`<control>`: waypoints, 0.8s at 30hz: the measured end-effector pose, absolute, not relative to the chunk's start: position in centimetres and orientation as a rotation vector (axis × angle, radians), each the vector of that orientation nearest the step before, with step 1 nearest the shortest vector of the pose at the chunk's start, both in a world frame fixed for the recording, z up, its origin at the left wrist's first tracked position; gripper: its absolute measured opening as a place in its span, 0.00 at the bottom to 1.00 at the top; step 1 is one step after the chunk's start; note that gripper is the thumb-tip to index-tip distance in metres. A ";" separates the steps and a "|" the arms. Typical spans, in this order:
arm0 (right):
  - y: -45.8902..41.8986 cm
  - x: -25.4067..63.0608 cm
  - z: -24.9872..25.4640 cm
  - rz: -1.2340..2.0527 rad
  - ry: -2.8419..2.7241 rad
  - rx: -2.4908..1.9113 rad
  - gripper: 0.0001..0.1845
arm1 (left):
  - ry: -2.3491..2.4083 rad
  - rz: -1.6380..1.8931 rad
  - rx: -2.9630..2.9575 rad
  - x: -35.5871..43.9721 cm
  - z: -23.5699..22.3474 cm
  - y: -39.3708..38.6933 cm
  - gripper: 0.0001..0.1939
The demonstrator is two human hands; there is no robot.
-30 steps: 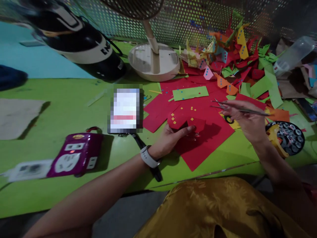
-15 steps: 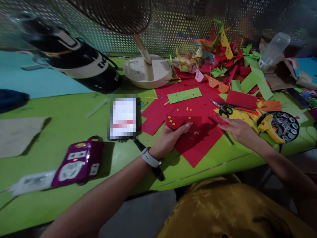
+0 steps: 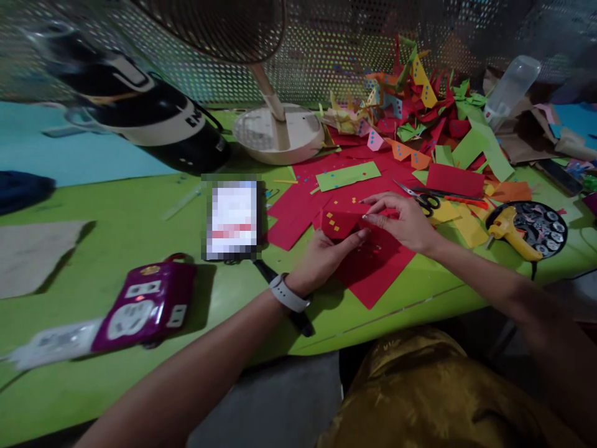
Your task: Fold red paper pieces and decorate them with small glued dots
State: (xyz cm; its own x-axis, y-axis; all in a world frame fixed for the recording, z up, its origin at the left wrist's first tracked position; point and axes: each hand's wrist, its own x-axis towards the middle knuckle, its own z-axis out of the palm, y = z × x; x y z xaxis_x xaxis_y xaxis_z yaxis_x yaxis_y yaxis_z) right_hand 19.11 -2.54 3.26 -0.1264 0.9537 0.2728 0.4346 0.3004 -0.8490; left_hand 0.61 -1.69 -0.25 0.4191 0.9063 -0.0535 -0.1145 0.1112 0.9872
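Note:
Low over the table, my left hand [image 3: 326, 256] grips a piece of red paper [image 3: 342, 225] between thumb and fingers. Small yellow squares dot the paper's upper face. At its right edge, my right hand [image 3: 405, 219] has thumb and fingertips closed on the paper; part of that edge is hidden behind them. Beneath both hands lies a larger red sheet [image 3: 373, 286]. Black-handled scissors [image 3: 426, 202] rest just beyond my right hand. Past the held paper is a green strip [image 3: 349, 177] with a few small coloured bits on it.
A yellow glue gun [image 3: 517, 236] lies on a round black dish at right. Paper cut-outs [image 3: 410, 106] are heaped at the back, beside a fan base [image 3: 280, 134]. Leftward are a phone-like device [image 3: 233, 218], a purple power outlet box [image 3: 149, 295] and a black bottle [image 3: 163, 124].
My right hand has moved left from beside the tweezers to the red paper's right edge and closed there. The tweezers no longer show. My left hand keeps its hold, with the paper tilted slightly.

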 end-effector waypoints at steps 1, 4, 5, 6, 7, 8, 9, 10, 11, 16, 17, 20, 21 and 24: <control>-2.6 19.0 3.2 0.730 -1.687 -1.249 0.05 | 0.826 0.890 1.216 0.6 -0.2 -1.7 0.23; -2.7 18.9 3.2 0.657 -1.676 -1.196 0.06 | 0.801 0.887 1.218 0.6 0.0 -1.7 0.23; -2.8 18.8 3.2 0.656 -1.692 -1.189 0.06 | 0.805 0.888 1.239 0.6 0.0 -1.8 0.23; -2.8 18.7 3.2 0.666 -1.709 -1.192 0.06 | 0.816 0.892 1.266 0.6 0.0 -1.8 0.22; -2.9 18.7 3.3 0.685 -1.722 -1.200 0.06 | 0.832 0.900 1.294 0.5 0.0 -1.8 0.21; -3.0 18.7 3.4 0.714 -1.728 -1.209 0.06 | 0.848 0.913 1.315 0.5 0.0 -1.8 0.21; -3.2 18.8 3.5 0.750 -1.723 -1.215 0.08 | 0.862 0.926 1.324 0.5 0.0 -1.8 0.21; -3.5 19.2 3.7 0.783 -1.708 -1.216 0.13 | 0.876 0.931 1.320 0.5 0.1 -1.8 0.21; -4.0 19.8 3.9 0.797 -1.686 -1.214 0.18 | 0.892 0.931 1.307 0.4 0.1 -1.8 0.21; -8.7 27.4 5.5 0.480 -1.515 -1.351 0.12 | 0.941 0.983 1.166 0.6 0.5 -1.7 0.17; -9.9 29.6 5.7 0.377 -1.463 -1.408 0.11 | 0.924 1.002 1.121 0.7 0.6 -1.7 0.17; -13.5 36.0 5.4 0.165 -1.289 -1.553 0.07 | 0.886 1.051 1.031 1.1 0.9 -1.7 0.18; -14.7 37.7 5.1 0.087 -1.259 -1.644 0.07 | 0.888 1.061 1.026 1.2 1.0 -1.7 0.18; -17.5 41.0 3.9 -0.163 -1.392 -1.840 0.08 | 0.906 1.101 1.029 1.5 1.2 -1.8 0.17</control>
State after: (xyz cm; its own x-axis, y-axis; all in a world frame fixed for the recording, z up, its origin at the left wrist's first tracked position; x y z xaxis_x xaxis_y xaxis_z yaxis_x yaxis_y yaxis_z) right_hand 40.95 -17.49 3.85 0.3845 0.7505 0.5375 0.8544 -0.0690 -0.5150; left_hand 1.46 -1.84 1.22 0.2203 0.9728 -0.0713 -0.2574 0.1285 0.9577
